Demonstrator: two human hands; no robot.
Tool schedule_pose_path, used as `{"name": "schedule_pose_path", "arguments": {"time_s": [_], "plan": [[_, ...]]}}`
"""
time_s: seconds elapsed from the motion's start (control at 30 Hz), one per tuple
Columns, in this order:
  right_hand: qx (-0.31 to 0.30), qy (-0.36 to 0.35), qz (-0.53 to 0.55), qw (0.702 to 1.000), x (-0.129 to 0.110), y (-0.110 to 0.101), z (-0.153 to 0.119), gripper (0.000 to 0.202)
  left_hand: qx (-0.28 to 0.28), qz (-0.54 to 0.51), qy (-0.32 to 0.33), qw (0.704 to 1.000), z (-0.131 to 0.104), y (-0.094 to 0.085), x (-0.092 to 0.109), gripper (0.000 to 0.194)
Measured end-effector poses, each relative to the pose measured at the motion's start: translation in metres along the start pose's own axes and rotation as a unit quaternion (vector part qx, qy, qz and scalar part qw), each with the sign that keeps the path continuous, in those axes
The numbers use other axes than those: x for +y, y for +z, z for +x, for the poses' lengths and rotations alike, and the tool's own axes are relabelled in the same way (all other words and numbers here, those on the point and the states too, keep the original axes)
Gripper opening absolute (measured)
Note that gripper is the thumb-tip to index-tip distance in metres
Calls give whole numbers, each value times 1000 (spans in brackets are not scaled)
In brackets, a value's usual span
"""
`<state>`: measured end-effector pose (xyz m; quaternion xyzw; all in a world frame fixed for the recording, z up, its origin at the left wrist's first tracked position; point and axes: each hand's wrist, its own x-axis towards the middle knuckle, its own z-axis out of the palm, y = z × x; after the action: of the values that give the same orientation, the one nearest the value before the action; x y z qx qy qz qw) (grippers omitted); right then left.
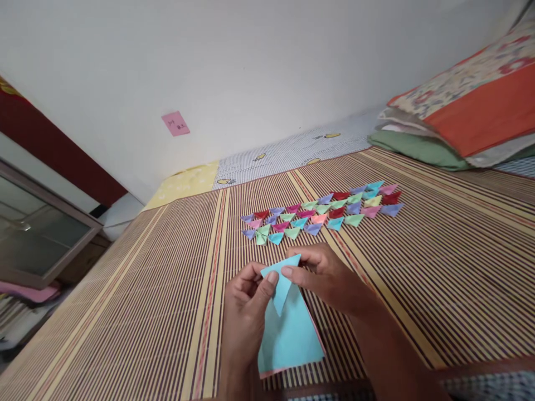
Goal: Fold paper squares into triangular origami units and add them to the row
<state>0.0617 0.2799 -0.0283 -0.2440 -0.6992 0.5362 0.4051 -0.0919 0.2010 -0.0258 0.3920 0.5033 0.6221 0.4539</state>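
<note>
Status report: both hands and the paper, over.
Left hand, right hand holding folded blue paper. Blue sheet beneath. Small folded pieces beyond. Nothing seen blocking.

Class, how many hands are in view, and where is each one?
2: the left hand pinches the left side of the folded light-blue paper triangle; the right hand pinches its right side. No others show.

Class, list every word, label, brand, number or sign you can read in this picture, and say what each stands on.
Pink note on the wall: dark marks that look handwritten, too small and blurred to read.
Folded blue paper and small folded papers: no writing visible.
Nothing else readable.
</note>
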Motion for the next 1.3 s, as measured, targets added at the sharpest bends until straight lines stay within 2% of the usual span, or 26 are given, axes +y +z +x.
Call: {"name": "schedule_pose_path", "arguments": {"time_s": [0.13,0.2,0.33,0.43,0.57,0.7,0.83,1.0,1.3], "plan": [[24,29,1,999,3,5,-1,34,32,21,3,999,1,4,1,28],[18,32,-2,999,2,6,0,33,40,27,13,999,1,3,2,28],[-15,21,-4,1000,-2,4,1,34,16,29,20,999,1,2,3,25],[8,0,-25,1000,-4,4,3,34,13,-2,-8,1000,1,1,1,23],[27,-2,-27,999,-5,8,4,34,49,-46,-14,998,5,1,-3,23],[56,-24,-2,998,-2,11,5,11,70,19,27,997,7,0,-3,24],[90,-90,-29,991,-5,11,5,2,76,48,41,995,5,3,1,23],[84,-133,-42,987,-8,9,5,8,68,65,55,994,3,9,4,20],[65,-104,17,992,-2,6,5,8,65,108,66,990,0,9,6,19]]}}
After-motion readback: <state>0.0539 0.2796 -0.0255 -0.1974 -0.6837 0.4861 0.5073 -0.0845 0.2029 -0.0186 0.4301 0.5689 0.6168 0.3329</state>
